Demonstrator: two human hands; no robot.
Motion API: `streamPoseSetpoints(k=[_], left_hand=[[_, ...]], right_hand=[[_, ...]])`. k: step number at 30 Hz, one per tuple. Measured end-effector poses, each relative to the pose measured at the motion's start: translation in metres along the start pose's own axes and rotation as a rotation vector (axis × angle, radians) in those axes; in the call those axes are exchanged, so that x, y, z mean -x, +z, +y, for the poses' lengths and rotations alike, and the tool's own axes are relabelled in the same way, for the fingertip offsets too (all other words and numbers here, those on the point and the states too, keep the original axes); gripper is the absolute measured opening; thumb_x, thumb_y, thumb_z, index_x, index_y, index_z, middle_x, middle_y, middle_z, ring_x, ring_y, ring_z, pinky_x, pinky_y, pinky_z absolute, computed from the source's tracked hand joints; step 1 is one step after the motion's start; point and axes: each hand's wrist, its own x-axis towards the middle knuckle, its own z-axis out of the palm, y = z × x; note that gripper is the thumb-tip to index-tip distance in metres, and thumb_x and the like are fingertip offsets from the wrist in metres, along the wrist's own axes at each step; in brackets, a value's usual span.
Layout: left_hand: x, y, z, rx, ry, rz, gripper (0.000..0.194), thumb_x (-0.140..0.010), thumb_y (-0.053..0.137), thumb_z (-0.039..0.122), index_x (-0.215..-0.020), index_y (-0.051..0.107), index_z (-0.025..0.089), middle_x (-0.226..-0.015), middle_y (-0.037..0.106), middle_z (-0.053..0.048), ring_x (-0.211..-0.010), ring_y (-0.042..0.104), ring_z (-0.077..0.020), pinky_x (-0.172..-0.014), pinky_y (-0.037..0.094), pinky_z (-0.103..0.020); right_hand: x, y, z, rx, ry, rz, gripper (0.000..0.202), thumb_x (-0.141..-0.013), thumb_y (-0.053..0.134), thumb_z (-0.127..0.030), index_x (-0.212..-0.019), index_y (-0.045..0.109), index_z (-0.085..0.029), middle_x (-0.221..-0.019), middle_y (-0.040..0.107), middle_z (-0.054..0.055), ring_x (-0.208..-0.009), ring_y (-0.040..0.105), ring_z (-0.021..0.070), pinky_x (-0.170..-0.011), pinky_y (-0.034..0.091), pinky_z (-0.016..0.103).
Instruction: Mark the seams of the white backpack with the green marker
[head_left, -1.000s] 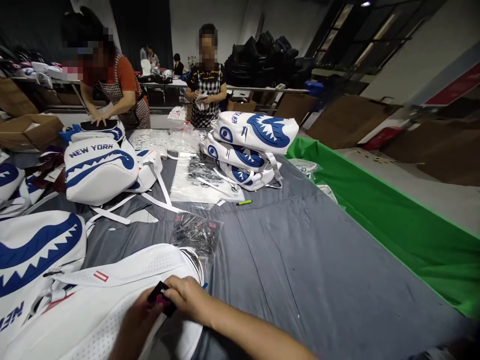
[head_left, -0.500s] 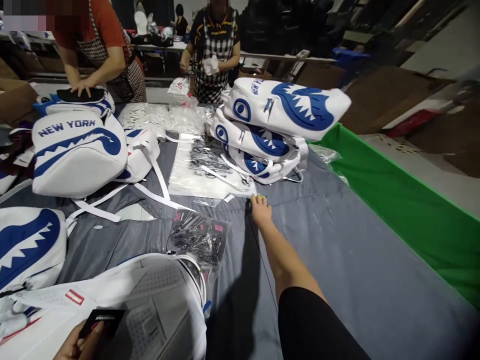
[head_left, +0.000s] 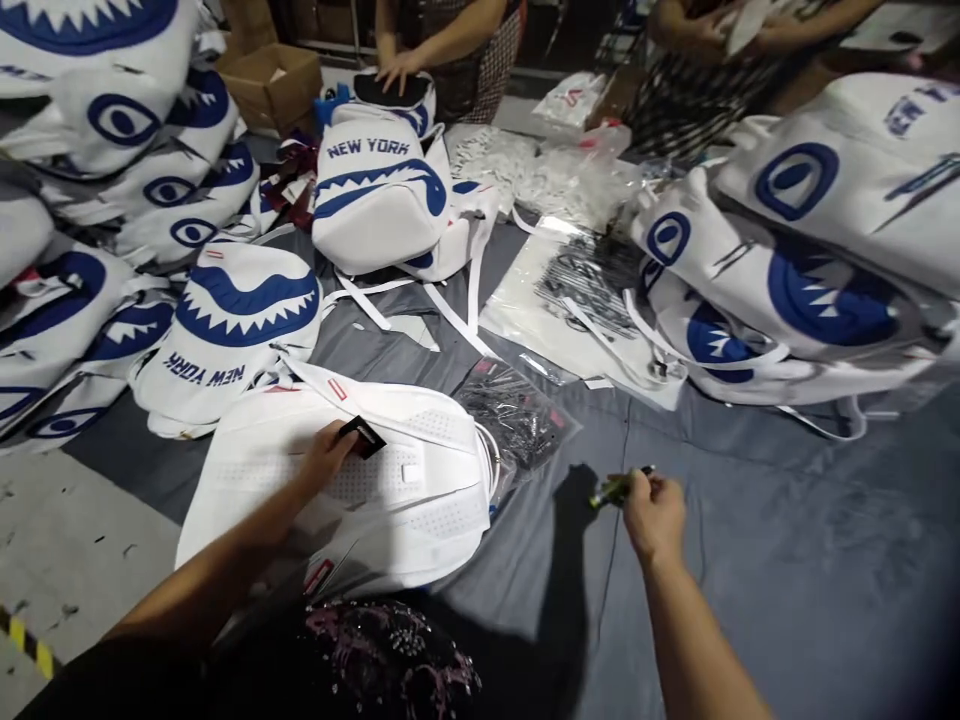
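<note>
My left hand (head_left: 327,456) pinches a small black card (head_left: 363,437) over the back panel of a white backpack (head_left: 442,450) lying in front of me. In my right hand (head_left: 655,508) is a small yellow-green tool (head_left: 613,490), held above the grey cloth to the right of the backpack; its exact kind is too small to tell. A clear bag of black tags (head_left: 517,415) lies against the backpack's top end, between it and the stacked bags.
White-and-blue backpacks are piled at the left (head_left: 124,120) and right (head_left: 817,290). A "NEW YORK" backpack (head_left: 382,200), plastic bags (head_left: 555,175) and a printed clear bag (head_left: 555,300) lie farther back. Two people work across the grey-covered table (head_left: 750,560).
The view has swung left. My right hand has come back from the table's far part and now shows the yellow-green tool. My left hand still holds the card over the backpack.
</note>
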Motion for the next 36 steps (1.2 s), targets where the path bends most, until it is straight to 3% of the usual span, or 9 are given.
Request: streamPoseSetpoints(k=[4,7,14,17,20,25,28,31,36], left_hand=[[0.009,-0.004,-0.004,0.083,0.084,-0.043,0.039,-0.083,0.059,0.057,-0.077,0.061,0.018,-0.063,0.061,0.001,-0.061,0.056,-0.0132,-0.06,0.044,-0.025],[0.021,-0.005,-0.007,0.078,0.14,-0.051,0.032,-0.085,0.06,0.049,-0.079,0.063,0.018,-0.066,0.062,0.001,-0.064,0.056,-0.0125,-0.064,0.044,-0.025],[0.048,-0.007,-0.035,0.124,0.18,-0.104,0.028,-0.091,0.055,0.045,-0.092,0.063,0.018,-0.075,0.067,0.0,-0.069,0.063,-0.0124,-0.066,0.049,-0.024],[0.063,-0.014,-0.05,0.157,0.233,-0.207,0.03,-0.089,0.059,0.047,-0.092,0.063,0.017,-0.072,0.066,0.0,-0.067,0.065,-0.0131,-0.065,0.051,-0.024],[0.082,-0.024,-0.065,0.183,0.313,-0.306,0.032,-0.087,0.062,0.048,-0.089,0.062,0.017,-0.074,0.065,0.0,-0.07,0.066,-0.0145,-0.069,0.054,-0.026],[0.112,-0.05,-0.086,0.169,0.409,-0.484,0.036,-0.088,0.06,0.053,-0.088,0.059,0.017,-0.07,0.061,0.002,-0.066,0.062,-0.0132,-0.065,0.052,-0.026],[0.133,-0.075,-0.1,0.089,0.47,-0.623,0.033,-0.089,0.061,0.049,-0.08,0.061,0.017,-0.065,0.06,0.003,-0.061,0.057,-0.0113,-0.061,0.044,-0.023],[0.157,-0.102,-0.119,-0.005,0.526,-0.748,0.031,-0.09,0.062,0.044,-0.073,0.063,0.017,-0.061,0.06,0.003,-0.057,0.053,-0.01,-0.058,0.038,-0.022],[0.188,-0.129,-0.157,-0.022,0.571,-0.83,0.032,-0.088,0.064,0.047,-0.078,0.07,0.017,-0.067,0.068,0.0,-0.063,0.06,-0.0131,-0.062,0.044,-0.024]], right_hand=[[0.125,0.031,-0.014,-0.26,0.066,-0.093,0.067,-0.077,0.062,-0.074,-0.12,0.044,-0.025,-0.073,0.07,0.003,-0.061,0.069,0.0246,-0.053,0.055,0.036],[0.196,0.054,-0.021,-0.432,0.133,-0.185,0.059,-0.074,0.075,-0.067,-0.11,0.054,-0.025,-0.074,0.073,0.003,-0.056,0.067,0.0202,-0.046,0.053,0.029],[0.273,0.098,-0.021,-0.693,0.003,-0.277,0.034,-0.084,0.074,-0.053,-0.096,0.064,-0.022,-0.089,0.079,0.01,-0.061,0.073,0.0234,-0.035,0.049,0.026],[0.332,0.13,-0.023,-0.851,-0.084,-0.334,0.024,-0.091,0.068,-0.047,-0.098,0.062,-0.025,-0.091,0.08,0.007,-0.063,0.073,0.0223,-0.037,0.052,0.026],[0.415,0.166,-0.017,-0.94,-0.138,-0.426,0.023,-0.094,0.063,-0.048,-0.101,0.062,-0.026,-0.095,0.079,0.007,-0.063,0.073,0.0193,-0.041,0.055,0.026],[0.528,0.205,0.013,-0.927,0.003,-0.652,0.03,-0.095,0.061,-0.051,-0.103,0.072,-0.025,-0.111,0.076,0.009,-0.07,0.075,0.0184,-0.052,0.056,0.025],[0.558,0.198,0.024,-0.765,-0.135,-0.709,0.03,-0.1,0.053,-0.044,-0.114,0.073,-0.029,-0.112,0.077,0.008,-0.086,0.077,0.022,-0.074,0.061,0.033],[0.569,0.184,0.021,-0.452,-0.44,-0.593,0.033,-0.1,0.048,-0.027,-0.124,0.07,-0.031,-0.112,0.078,0.007,-0.102,0.075,0.0231,-0.091,0.059,0.038],[0.559,0.184,-0.004,-0.096,-1.027,-0.074,0.049,-0.087,0.056,-0.007,-0.131,0.059,-0.03,-0.127,0.072,0.012,-0.11,0.071,0.0251,-0.088,0.059,0.038]])
